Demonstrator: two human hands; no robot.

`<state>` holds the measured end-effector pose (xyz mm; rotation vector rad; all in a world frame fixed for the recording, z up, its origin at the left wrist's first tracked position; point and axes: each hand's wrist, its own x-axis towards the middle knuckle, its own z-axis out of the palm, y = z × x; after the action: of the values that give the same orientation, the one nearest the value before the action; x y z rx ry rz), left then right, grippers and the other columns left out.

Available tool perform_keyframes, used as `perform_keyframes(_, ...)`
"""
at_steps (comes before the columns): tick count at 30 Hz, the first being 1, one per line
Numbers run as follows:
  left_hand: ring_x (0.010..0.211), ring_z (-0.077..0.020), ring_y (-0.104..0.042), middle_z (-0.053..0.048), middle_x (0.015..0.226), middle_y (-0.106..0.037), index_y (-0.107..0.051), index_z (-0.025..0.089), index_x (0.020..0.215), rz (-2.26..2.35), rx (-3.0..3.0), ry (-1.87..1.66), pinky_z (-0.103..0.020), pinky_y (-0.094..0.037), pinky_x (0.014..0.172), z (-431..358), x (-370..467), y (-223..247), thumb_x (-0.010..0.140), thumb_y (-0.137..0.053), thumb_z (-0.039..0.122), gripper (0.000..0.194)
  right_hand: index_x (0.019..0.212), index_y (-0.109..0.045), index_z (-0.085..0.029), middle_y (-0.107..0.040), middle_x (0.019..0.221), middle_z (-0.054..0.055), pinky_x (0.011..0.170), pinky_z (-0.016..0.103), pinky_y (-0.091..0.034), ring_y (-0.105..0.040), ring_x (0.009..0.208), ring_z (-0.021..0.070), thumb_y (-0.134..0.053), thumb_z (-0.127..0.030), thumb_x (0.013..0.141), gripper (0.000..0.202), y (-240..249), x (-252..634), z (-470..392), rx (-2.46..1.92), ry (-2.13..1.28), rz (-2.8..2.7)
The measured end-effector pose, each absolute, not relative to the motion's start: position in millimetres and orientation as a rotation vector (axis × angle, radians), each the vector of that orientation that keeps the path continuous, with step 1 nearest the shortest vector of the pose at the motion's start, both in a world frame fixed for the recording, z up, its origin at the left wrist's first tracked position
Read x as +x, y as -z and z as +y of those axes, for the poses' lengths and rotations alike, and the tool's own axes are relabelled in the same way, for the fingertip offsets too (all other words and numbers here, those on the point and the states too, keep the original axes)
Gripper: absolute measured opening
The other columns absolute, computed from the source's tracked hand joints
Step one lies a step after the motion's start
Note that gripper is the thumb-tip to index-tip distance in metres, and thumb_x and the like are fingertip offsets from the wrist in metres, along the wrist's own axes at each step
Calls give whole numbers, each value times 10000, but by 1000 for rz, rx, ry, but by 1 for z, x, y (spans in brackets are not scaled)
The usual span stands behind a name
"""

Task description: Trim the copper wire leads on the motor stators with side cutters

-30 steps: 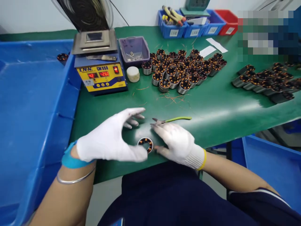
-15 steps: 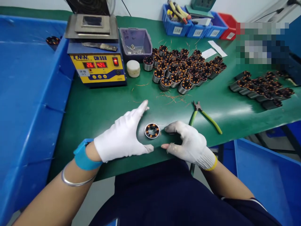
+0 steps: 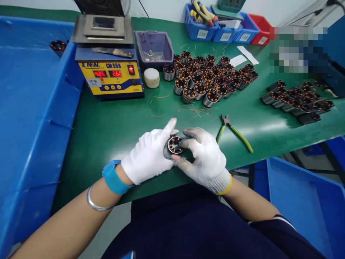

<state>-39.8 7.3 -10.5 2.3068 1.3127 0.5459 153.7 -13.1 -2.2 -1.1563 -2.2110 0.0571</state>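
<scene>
A motor stator [image 3: 169, 149], a short metal cylinder with copper windings inside its ring, stands tilted slightly on the green table between my hands. My left hand [image 3: 152, 154], in a white glove, is wrapped round its left side. From the right, my right hand [image 3: 205, 158] grips it, gloved too but with a bare fingertip showing. The right index finger rests at the top opening and the thumb presses the near side. Cutting pliers [image 3: 228, 126] with green handles lie spread to the right of my right hand.
Behind my hands stands a group of wound stators [image 3: 199, 81]; more stators [image 3: 299, 102] are at the right. A yellow-fronted solder pot [image 3: 110, 77] is at the back left, beside a purple bin [image 3: 155, 63] and white round container [image 3: 151, 78]. A blue tray [image 3: 35, 108] borders the left.
Both hands have closed in on the stator; before, they were held apart from it. It now leans a little. The display digits on the solder pot have changed.
</scene>
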Motion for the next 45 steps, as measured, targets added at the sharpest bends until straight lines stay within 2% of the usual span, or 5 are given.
perform_keyframes(12, 1127, -275, -691, -134, 1336, -658, 58, 194, 1590, 1214, 2306, -704, -406, -550, 920, 0, -33, 14, 878, -537, 239, 929, 844, -610, -215, -680, 1032, 85, 1004, 498, -505, -630, 1028, 239, -576, -198, 897, 65, -5, 146, -5, -962, -60, -2244)
perform_keyframes(21, 942, -299, -712, -65, 1054, -741, -151, 207, 1589, 1501, 2132, -534, -404, -538, 839, 1, -30, 10, 749, -706, 375, 1021, 809, -591, -195, -655, 957, 121, 876, 479, -539, -621, 1045, 307, -574, -200, 884, 77, 18, 177, -8, -1318, 75, -2314)
perform_keyframes(30, 1006, -269, -704, -39, 1134, -732, -50, 217, 1598, 1415, 1964, -557, -391, -531, 877, 3, -32, 8, 722, -730, 475, 1138, 1118, -660, -193, -684, 1158, 78, 889, 367, -491, -637, 1049, 229, -629, -377, 887, 296, -21, 181, 14, -1475, -914, -2231)
perform_keyframes(37, 984, -276, -713, -41, 1106, -750, -142, 207, 1589, 1429, 1950, -514, -390, -533, 850, 5, -32, 2, 737, -712, 480, 1062, 793, -634, -189, -688, 917, 54, 790, 318, -472, -632, 876, 194, -580, -221, 878, 105, 2, 157, 18, -1458, -670, -2141)
perform_keyframes(45, 974, -259, -730, -33, 1103, -758, -97, 210, 1601, 1430, 1874, -495, -367, -560, 822, 6, -34, 1, 717, -736, 442, 1115, 1036, -676, -177, -697, 1039, 97, 861, 400, -501, -632, 984, 262, -648, -347, 851, 252, -11, 170, 22, -1527, -421, -2277)
